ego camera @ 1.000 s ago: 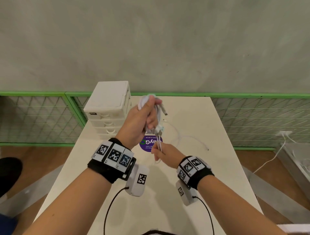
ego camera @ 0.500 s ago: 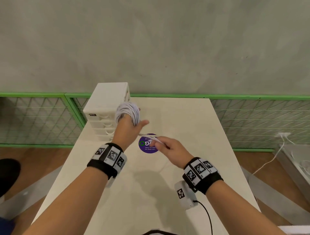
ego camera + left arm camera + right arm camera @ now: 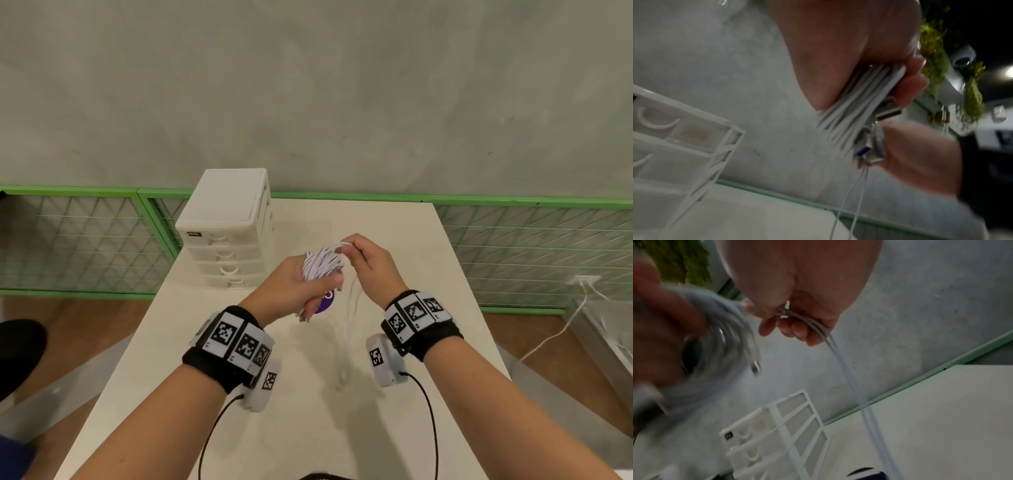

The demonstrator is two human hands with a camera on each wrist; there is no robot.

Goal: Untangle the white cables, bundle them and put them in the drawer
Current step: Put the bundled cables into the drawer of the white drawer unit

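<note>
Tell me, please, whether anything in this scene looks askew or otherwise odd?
Nothing damaged. The cable bundle in the left hand is unfinished: loose strands trail from the right hand toward the table.

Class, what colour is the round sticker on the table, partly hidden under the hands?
Purple, with white print; the sticker shows best in the head view.

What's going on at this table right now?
A person is winding white cables into a bundle. The left hand grips the coiled bundle above the table, with USB plugs sticking out below it. The right hand pinches the loose strands and leads them over the coil. The white drawer unit stands closed.
</note>
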